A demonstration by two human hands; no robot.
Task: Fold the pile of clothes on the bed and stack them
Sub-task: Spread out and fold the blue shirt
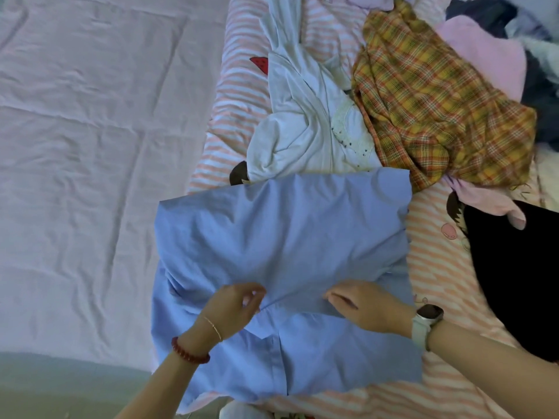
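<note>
Shirt (281, 237), blue, lies spread on the striped quilt (438, 267) nearest the person, half folded, its far part turned toward them. Left hand (233, 306) pinches the folded edge at the shirt's middle; right hand (366, 306) rests beside it, fingers fairly straight, pressing the cloth. Best to keep that edge straight and smooth outward before the next fold. Beyond the shirt waits the pile (423, 101); left of it, a pink sheet (90, 146).

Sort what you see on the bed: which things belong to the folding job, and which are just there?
Job:
blue shirt, under both hands
left hand
right hand
yellow plaid shirt
white garment
pink garment
black garment

Just there:
striped bedding
pink sheet
</note>
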